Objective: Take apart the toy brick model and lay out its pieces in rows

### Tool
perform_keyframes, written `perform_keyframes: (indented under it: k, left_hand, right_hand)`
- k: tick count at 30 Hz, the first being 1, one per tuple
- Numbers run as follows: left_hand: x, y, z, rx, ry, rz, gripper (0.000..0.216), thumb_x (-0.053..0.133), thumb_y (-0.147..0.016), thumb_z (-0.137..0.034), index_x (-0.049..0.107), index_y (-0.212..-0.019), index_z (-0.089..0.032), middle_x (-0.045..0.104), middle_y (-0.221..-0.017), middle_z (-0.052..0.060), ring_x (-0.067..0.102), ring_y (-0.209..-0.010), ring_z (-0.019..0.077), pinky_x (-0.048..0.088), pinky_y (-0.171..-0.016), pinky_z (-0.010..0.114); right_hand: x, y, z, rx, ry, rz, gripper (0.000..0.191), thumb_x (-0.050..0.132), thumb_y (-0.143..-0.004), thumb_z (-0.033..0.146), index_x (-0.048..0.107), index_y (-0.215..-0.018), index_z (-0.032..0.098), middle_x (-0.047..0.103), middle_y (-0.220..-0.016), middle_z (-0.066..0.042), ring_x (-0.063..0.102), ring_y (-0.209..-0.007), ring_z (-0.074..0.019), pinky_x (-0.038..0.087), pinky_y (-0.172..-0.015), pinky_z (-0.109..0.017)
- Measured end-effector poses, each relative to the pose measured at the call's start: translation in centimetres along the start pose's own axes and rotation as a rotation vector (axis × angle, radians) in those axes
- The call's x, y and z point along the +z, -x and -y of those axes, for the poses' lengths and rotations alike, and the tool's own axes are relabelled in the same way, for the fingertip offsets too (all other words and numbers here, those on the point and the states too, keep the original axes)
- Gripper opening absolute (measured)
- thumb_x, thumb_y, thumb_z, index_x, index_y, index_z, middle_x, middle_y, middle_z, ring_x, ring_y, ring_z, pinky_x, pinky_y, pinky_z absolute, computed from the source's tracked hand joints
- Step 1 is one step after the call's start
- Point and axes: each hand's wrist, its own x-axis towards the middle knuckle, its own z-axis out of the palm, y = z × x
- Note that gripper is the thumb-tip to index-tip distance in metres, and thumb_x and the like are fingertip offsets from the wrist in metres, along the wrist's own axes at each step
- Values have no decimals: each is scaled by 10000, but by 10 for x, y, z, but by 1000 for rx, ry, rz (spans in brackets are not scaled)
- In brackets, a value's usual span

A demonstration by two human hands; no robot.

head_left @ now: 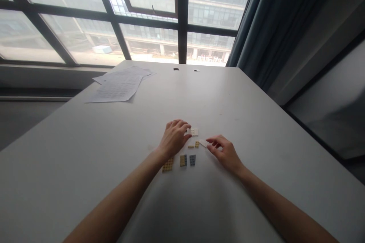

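Note:
My left hand [176,135] reaches over the middle of the table, its thumb and fingers closed at the left end of a white studded building-brick plate [194,132]. My right hand [225,151] pinches a smooth-looking white brick piece [203,143] by its right end. Two small tan brick plates, a narrow one [191,147] and a wider one [196,144], lie between the hands. Closer to me are a tan brick plate with a grey-blue edge [183,160] and a grey-blue wedge-shaped plate [192,160]. A larger tan plate [168,164] is partly hidden by my left forearm.
The white table [242,114] carries loose printed papers [116,85] at its far left. Two round cable holes, one dark [176,69] and one partly covered [196,70], sit near the far edge. Windows and a dark curtain [268,26] stand beyond.

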Motion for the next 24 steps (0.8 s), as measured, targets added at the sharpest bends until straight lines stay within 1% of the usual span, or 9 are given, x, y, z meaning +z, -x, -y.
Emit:
perform_keyframes:
  k: [1,2,4,7,10,15,18,21,24]
  left_hand:
    - [-5,6,-5,13,26,-43,249,624,-858,-290,604,-1092,-205,643,-1111,58,518,-1107,229,375,-972,411]
    - [-9,13,-11,45,84,-122,257,629,-859,-295,595,-1095,-200,649,-1084,60,532,-1071,219,393,-949,391]
    - [-17,29,-22,124,179,-269,239,627,-863,-285,588,-1081,-196,661,-1007,55,553,-999,204,422,-904,367]
    - [-25,51,-32,160,241,-402,180,634,-858,-245,596,-1027,-199,671,-911,41,566,-933,194,446,-862,351]
    - [-29,66,-31,153,258,-474,172,664,-835,-230,611,-998,-211,680,-882,31,579,-894,187,463,-820,339]
    - [-34,79,-24,191,337,-540,162,701,-802,-217,627,-947,-209,683,-836,18,596,-831,164,486,-773,308]
    - [-34,84,-23,264,383,-563,155,697,-795,-156,630,-920,-217,687,-797,-5,598,-780,137,483,-739,278]
    - [-34,89,-23,334,371,-558,183,694,-783,-115,632,-911,-230,700,-817,-20,599,-776,131,469,-725,276]
    - [-33,93,-22,354,317,-571,159,682,-790,-124,636,-897,-234,693,-843,-11,588,-796,140,461,-721,288]
  right_hand:
    - [4,-1,6,71,-140,12,208,642,-808,311,689,-975,197,655,-913,-57,580,-793,-179,475,-742,-331]
    - [9,-1,13,143,-295,36,242,643,-811,349,684,-989,189,664,-896,-55,585,-776,-170,477,-745,-329]
    - [21,0,28,253,-583,132,290,635,-817,416,685,-958,168,668,-847,-51,591,-742,-156,481,-743,-324]
    - [38,5,46,323,-789,295,308,658,-803,444,690,-835,139,649,-755,-38,587,-678,-134,476,-705,-299]
    - [49,12,57,357,-824,337,279,715,-763,412,695,-811,137,645,-743,-29,579,-665,-121,466,-696,-282]
    - [54,17,65,315,-772,298,241,771,-703,364,683,-771,151,636,-695,-5,570,-650,-122,461,-681,-283]
    - [53,17,67,295,-736,344,220,760,-715,334,701,-835,159,651,-731,-7,574,-665,-120,466,-687,-282]
    - [53,17,65,295,-737,391,221,746,-727,310,711,-894,169,662,-768,-8,577,-675,-115,474,-691,-277]
    - [54,18,64,311,-795,348,231,770,-688,250,699,-897,183,673,-782,-1,599,-699,-119,479,-715,-274]
